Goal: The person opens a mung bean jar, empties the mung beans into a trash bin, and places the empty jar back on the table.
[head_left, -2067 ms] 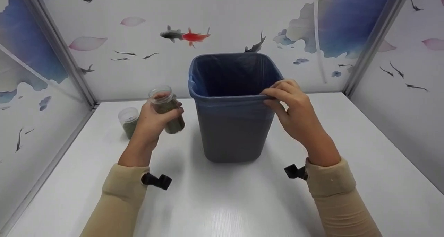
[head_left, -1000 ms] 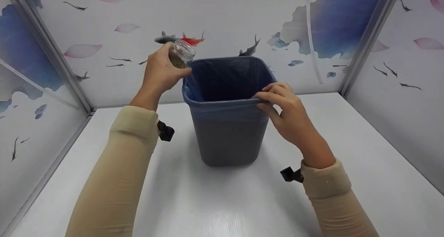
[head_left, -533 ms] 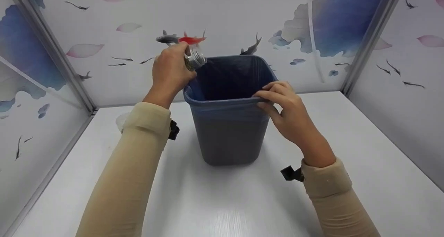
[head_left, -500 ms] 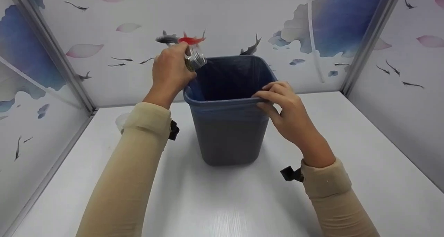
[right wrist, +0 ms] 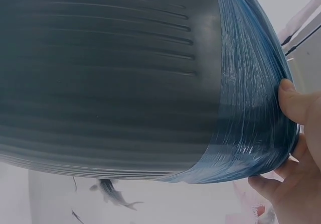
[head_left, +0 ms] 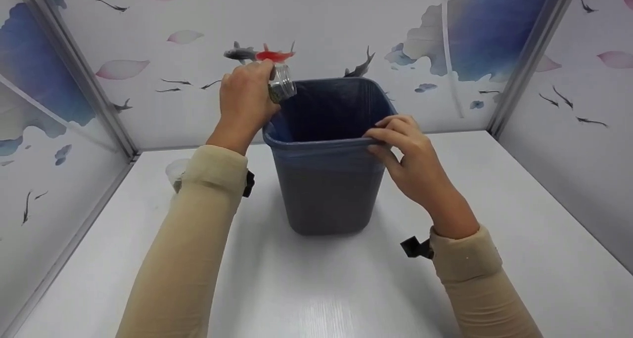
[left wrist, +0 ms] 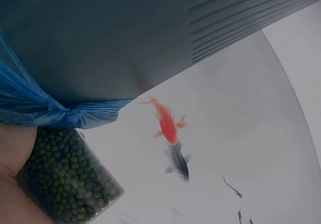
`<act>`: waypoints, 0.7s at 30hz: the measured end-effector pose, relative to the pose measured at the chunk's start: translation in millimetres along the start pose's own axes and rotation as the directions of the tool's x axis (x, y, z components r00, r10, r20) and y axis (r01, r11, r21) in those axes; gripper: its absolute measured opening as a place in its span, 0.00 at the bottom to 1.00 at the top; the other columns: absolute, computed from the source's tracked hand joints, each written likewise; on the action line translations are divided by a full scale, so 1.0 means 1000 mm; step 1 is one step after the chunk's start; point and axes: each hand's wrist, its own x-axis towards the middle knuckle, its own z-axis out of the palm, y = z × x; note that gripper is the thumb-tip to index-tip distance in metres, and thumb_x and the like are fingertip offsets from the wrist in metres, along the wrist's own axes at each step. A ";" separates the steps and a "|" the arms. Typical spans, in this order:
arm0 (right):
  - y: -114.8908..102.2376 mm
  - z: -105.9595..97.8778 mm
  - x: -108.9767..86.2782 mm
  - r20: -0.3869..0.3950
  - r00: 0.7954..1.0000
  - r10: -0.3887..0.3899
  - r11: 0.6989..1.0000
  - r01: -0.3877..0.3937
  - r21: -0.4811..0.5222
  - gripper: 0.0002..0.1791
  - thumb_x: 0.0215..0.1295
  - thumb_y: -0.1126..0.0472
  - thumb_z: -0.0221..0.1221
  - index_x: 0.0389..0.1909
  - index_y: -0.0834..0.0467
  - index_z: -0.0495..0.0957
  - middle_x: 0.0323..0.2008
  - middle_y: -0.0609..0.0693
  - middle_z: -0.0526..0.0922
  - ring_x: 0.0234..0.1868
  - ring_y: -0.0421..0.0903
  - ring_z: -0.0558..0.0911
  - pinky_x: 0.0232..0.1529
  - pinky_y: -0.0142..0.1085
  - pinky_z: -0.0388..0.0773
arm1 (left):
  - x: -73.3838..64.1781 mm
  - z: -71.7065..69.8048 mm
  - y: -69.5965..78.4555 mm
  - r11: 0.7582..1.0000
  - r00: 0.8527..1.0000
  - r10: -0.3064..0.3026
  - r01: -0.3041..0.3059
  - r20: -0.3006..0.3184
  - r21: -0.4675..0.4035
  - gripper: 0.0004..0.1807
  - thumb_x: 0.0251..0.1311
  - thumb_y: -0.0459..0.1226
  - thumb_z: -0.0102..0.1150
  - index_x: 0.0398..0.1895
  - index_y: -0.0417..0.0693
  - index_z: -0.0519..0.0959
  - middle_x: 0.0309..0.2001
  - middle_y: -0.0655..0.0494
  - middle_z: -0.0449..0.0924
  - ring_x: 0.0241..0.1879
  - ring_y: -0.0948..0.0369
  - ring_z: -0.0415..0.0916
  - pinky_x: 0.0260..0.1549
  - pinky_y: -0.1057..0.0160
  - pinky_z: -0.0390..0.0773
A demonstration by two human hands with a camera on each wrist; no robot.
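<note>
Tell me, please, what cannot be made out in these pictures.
Inside floor of the bin: head view, hidden by its front wall and shadow.
Clear container: head view, mostly behind the left sleeve.
Left hand, most fingers around the jar: head view, hidden by the hand itself.
Black device at the right cuff: head view, too small for detail.

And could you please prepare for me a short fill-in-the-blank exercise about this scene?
The left hand holds the jar, which is ____ rather than upright.
The beans in the jar are ____ in colour.
The bin, gripped by the right hand, has a liner that is ____ in colour.

Missing words: tilted; green; blue.
</note>
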 end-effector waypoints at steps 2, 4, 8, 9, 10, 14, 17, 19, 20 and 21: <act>0.001 0.001 0.000 -0.001 1.000 -0.012 1.000 0.012 -0.008 0.11 0.71 0.69 0.67 0.52 0.64 0.87 0.47 0.56 0.84 0.59 0.54 0.77 0.54 0.39 0.75 | 0.000 0.000 0.000 1.000 1.000 0.009 -0.009 -0.004 0.013 0.25 0.58 0.33 0.77 0.57 0.42 0.80 0.54 0.42 0.85 0.55 0.41 0.80 0.54 0.43 0.76; 0.001 0.002 0.000 -0.005 1.000 -0.025 1.000 0.025 -0.014 0.10 0.72 0.69 0.66 0.51 0.64 0.87 0.46 0.56 0.84 0.58 0.54 0.77 0.55 0.39 0.75 | 0.000 0.000 0.000 0.999 1.000 0.021 -0.021 -0.004 0.033 0.25 0.57 0.33 0.78 0.57 0.42 0.80 0.54 0.42 0.86 0.54 0.41 0.80 0.52 0.44 0.76; 0.003 0.003 0.000 -0.025 0.999 -0.037 0.999 0.036 -0.014 0.09 0.71 0.69 0.66 0.50 0.65 0.87 0.45 0.57 0.84 0.56 0.55 0.77 0.53 0.40 0.75 | 0.001 0.002 0.002 0.992 0.997 0.065 -0.062 -0.028 0.107 0.22 0.57 0.32 0.76 0.54 0.42 0.81 0.52 0.42 0.86 0.50 0.38 0.81 0.46 0.44 0.77; 0.003 0.003 0.000 -0.028 0.999 -0.037 0.999 0.037 -0.015 0.09 0.71 0.69 0.66 0.50 0.65 0.87 0.45 0.57 0.84 0.56 0.55 0.77 0.53 0.40 0.74 | 0.001 0.002 0.003 0.990 0.997 0.072 -0.068 -0.029 0.120 0.21 0.57 0.32 0.75 0.54 0.42 0.81 0.52 0.42 0.86 0.50 0.38 0.81 0.45 0.44 0.77; 0.003 0.003 0.000 -0.031 0.999 -0.036 0.999 0.035 -0.016 0.10 0.71 0.69 0.66 0.50 0.65 0.87 0.45 0.57 0.84 0.56 0.55 0.77 0.52 0.40 0.74 | 0.002 0.002 0.003 0.988 0.996 0.079 -0.074 -0.032 0.134 0.21 0.57 0.32 0.74 0.54 0.42 0.81 0.53 0.42 0.87 0.49 0.38 0.81 0.45 0.44 0.78; 0.003 0.003 0.000 -0.038 0.999 -0.032 0.999 0.031 -0.023 0.09 0.72 0.68 0.65 0.50 0.65 0.87 0.44 0.58 0.84 0.55 0.55 0.77 0.52 0.40 0.74 | 0.002 0.003 0.005 0.986 0.995 0.093 -0.088 -0.032 0.145 0.21 0.60 0.30 0.71 0.57 0.42 0.81 0.56 0.42 0.86 0.49 0.38 0.81 0.45 0.45 0.78; 0.003 0.004 0.000 -0.046 0.998 -0.032 0.999 0.032 -0.019 0.09 0.73 0.68 0.65 0.50 0.65 0.87 0.43 0.57 0.83 0.54 0.55 0.77 0.52 0.40 0.74 | 0.002 0.003 0.004 0.984 0.994 0.103 -0.096 -0.041 0.151 0.19 0.61 0.28 0.68 0.56 0.42 0.81 0.56 0.42 0.86 0.49 0.37 0.82 0.45 0.45 0.78; 0.004 0.006 0.000 -0.054 0.998 -0.037 0.999 0.037 -0.014 0.09 0.72 0.68 0.65 0.49 0.65 0.87 0.42 0.57 0.83 0.53 0.55 0.77 0.52 0.40 0.73 | 0.002 0.003 0.003 0.981 0.993 0.112 -0.103 -0.048 0.166 0.19 0.62 0.28 0.66 0.56 0.42 0.81 0.56 0.41 0.87 0.48 0.37 0.82 0.44 0.45 0.78; 0.004 0.006 0.000 -0.058 0.997 -0.041 0.999 0.040 -0.011 0.08 0.72 0.69 0.66 0.49 0.65 0.87 0.42 0.57 0.83 0.53 0.55 0.77 0.51 0.40 0.73 | 0.002 0.003 0.003 0.979 0.992 0.118 -0.108 -0.049 0.174 0.18 0.61 0.28 0.66 0.56 0.42 0.81 0.55 0.41 0.87 0.48 0.37 0.82 0.44 0.45 0.79; 0.004 0.007 0.000 -0.063 0.997 -0.043 0.999 0.043 -0.008 0.08 0.72 0.69 0.66 0.49 0.65 0.87 0.42 0.57 0.83 0.53 0.56 0.77 0.51 0.40 0.73 | 0.002 0.004 0.003 0.976 0.991 0.123 -0.112 -0.048 0.185 0.19 0.61 0.28 0.66 0.56 0.42 0.81 0.55 0.41 0.87 0.48 0.37 0.82 0.44 0.44 0.79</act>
